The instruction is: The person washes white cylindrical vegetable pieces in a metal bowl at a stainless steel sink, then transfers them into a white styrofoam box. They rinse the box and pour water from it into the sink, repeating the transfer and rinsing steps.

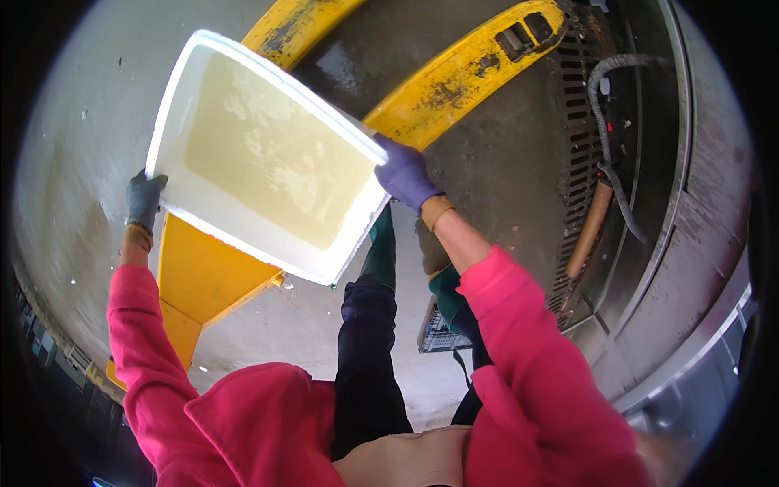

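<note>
A large white rectangular tub (345,252) spans the space between my two hands, tilted in view. Pale yellowish liquid (268,154) covers its bottom, with light glinting off the surface. My left hand (145,200), in a dark grey glove, grips the rim at the tub's left side, thumb over the edge. Wearing a purple glove, my right hand (406,172) is closed round the rim at the right corner. The fingers under the rim are hidden on both sides.
Behind the tub lie the worn yellow forks (454,85) of a pallet jack, its yellow body (215,268) below left. A slotted drain grate (580,146), a grey hose (602,114) and a brown roller (590,229) line the right. Near my boots sits a grey crate (442,337).
</note>
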`<state>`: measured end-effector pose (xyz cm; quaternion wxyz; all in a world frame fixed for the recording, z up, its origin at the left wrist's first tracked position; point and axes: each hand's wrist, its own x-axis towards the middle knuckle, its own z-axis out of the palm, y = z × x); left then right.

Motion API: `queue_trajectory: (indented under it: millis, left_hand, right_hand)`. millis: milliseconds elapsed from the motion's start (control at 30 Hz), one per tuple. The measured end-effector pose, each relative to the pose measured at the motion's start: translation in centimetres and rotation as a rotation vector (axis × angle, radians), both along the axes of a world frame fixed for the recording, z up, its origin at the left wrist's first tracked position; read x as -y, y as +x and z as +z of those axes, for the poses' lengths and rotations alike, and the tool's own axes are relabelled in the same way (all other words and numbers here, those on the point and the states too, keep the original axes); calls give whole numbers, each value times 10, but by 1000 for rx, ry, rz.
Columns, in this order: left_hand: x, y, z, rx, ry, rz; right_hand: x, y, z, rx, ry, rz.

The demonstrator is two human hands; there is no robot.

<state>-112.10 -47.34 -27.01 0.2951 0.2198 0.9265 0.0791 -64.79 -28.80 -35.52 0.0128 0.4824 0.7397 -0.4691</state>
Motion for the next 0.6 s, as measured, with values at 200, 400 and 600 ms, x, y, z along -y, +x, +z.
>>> queue_trajectory:
  millis: [200,400,600]
  left_hand:
    - [-6,45,38,17,14,8]
    - [-48,126,50,12,6,-189]
    - [-129,258,51,36,55,-545]
  right_hand:
    - [-1,50,17,-62,-103,-25]
    - [27,161,50,-51,-155,-148]
    - [81,296,91,117,-153,-405]
